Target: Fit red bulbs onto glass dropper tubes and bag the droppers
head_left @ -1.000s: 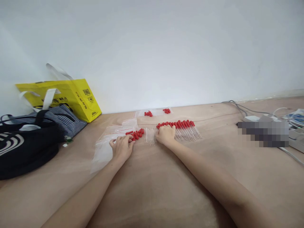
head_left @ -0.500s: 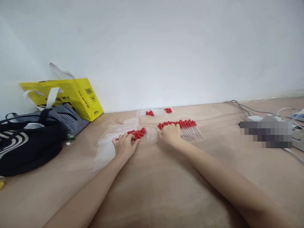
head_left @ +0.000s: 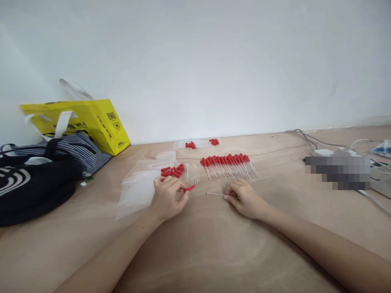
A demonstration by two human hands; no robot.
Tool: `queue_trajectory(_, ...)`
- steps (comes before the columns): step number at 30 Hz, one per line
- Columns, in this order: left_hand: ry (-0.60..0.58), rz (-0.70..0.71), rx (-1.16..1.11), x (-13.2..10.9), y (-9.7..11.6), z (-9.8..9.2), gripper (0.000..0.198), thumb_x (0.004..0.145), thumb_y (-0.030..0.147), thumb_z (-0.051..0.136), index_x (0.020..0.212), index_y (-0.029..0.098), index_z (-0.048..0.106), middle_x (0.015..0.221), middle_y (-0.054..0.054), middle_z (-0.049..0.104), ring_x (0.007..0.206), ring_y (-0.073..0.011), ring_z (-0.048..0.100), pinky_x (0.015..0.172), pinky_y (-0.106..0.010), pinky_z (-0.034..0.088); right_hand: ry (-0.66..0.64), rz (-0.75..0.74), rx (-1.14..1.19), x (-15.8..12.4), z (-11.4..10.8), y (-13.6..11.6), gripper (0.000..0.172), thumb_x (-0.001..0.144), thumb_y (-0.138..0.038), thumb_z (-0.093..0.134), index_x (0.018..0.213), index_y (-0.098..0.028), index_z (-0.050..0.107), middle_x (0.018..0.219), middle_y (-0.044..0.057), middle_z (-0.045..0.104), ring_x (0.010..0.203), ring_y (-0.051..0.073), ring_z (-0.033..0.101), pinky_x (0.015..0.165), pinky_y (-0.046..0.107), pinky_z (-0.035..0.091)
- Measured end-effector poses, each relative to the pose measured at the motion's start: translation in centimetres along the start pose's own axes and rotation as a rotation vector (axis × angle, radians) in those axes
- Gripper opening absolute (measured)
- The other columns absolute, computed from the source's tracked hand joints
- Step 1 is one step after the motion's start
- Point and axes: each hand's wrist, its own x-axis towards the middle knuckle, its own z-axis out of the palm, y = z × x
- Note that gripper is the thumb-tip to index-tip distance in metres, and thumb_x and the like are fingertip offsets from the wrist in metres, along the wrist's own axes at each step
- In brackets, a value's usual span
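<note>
My left hand (head_left: 168, 197) pinches a small red rubber bulb (head_left: 189, 188) just above the wooden table. My right hand (head_left: 245, 199) pinches one clear glass tube (head_left: 215, 194), its free end pointing left toward the bulb. Behind my left hand lie a loose pile of red bulbs (head_left: 172, 171) and a small bunch of bare tubes (head_left: 192, 174). A row of several finished droppers with red tops (head_left: 228, 166) lies behind my right hand.
Clear zip bags (head_left: 139, 185) lie to the left of the pile, and another bag with a few red bulbs (head_left: 201, 143) sits by the wall. A yellow bag (head_left: 91, 124) and dark bags (head_left: 36, 179) stand far left. Cables and boxes (head_left: 339, 162) lie right.
Both hands have drawn back from the piles toward me. The left one now holds a red bulb and the right one a glass tube.
</note>
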Motion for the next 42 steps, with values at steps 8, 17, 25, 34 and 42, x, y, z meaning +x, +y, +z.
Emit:
queue_trajectory(8, -0.172, 0.023, -0.186, -0.7, 1.1, 1.8, 0.019, 0.072, 0.031, 0.053, 0.088, 0.023, 0.06, 0.091, -0.002, 0.062, 0.087, -0.0203, 0.053, 0.081, -0.04, 0.027, -0.013, -0.035, 0.075, 0.5, 0.3, 0.5, 0.022, 0.071, -0.039, 0.058, 0.076, -0.018, 0.052, 0.075, 0.003, 0.054, 0.072, 0.015, 0.047, 0.066, 0.028, 0.035)
queue_trajectory(17, -0.128, 0.033, -0.212, -0.4, 1.7, 2.7, 0.017, 0.082, 0.029, 0.045, 0.081, 0.023, 0.061, 0.086, 0.0, 0.064, 0.085, -0.0177, 0.053, 0.081, -0.037, 0.027, 0.123, 0.066, 0.055, 0.8, 1.8, -0.2, 0.01, 0.078, -0.026, 0.05, 0.073, -0.018, 0.054, 0.079, 0.004, 0.054, 0.079, 0.017, 0.047, 0.069, 0.03, 0.031)
queue_trajectory(25, -0.114, 0.024, -0.216, -0.7, 2.1, 2.7, 0.018, 0.084, 0.026, 0.042, 0.096, 0.022, 0.055, 0.085, 0.0, 0.065, 0.083, -0.0168, 0.055, 0.088, -0.04, 0.02, 0.203, -0.007, 0.115, 0.2, 1.3, -1.5, 0.013, 0.084, -0.022, 0.042, 0.076, -0.017, 0.051, 0.074, -0.001, 0.061, 0.071, 0.011, 0.052, 0.078, 0.032, 0.023)
queue_trajectory(34, -0.094, 0.044, -0.222, -0.7, 2.2, 2.7, 0.02, 0.085, 0.025, 0.04, 0.093, 0.023, 0.058, 0.081, 0.0, 0.066, 0.08, -0.016, 0.055, 0.085, -0.039, 0.021, 0.207, -0.087, 0.029, 0.1, 1.4, -2.0, 0.02, 0.085, -0.024, 0.039, 0.087, -0.022, 0.059, 0.077, 0.0, 0.065, 0.071, 0.011, 0.053, 0.079, 0.031, 0.022)
queue_trajectory(42, -0.095, 0.023, -0.26, -0.6, 2.4, 2.7, 0.018, 0.084, 0.026, 0.041, 0.09, 0.024, 0.058, 0.078, 0.002, 0.065, 0.078, -0.015, 0.054, 0.085, -0.038, 0.021, 0.186, -0.143, 0.027, 0.0, 1.5, -2.3, 0.023, 0.085, -0.024, 0.039, 0.086, -0.021, 0.061, 0.069, 0.001, 0.063, 0.066, 0.012, 0.051, 0.074, 0.031, 0.023)
